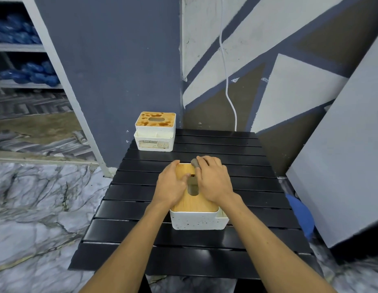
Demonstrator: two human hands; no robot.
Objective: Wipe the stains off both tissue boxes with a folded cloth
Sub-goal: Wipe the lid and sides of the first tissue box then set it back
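My right hand (pixel 213 180) clamps the grey cloth (pixel 194 162) at the near tissue box (pixel 195 208) lid's 12 o'clock edge, left hand (pixel 171 185) spread steadying; hard strokes might skid it, and the stained box (pixel 155 131) at 11 o'clock waits

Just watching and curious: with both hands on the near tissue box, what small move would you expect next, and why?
Probably draw the right hand, with the grey cloth under it, back across the near box. Its wooden lid looks clean where visible; the left hand steadies it. The far box shows brown stains.
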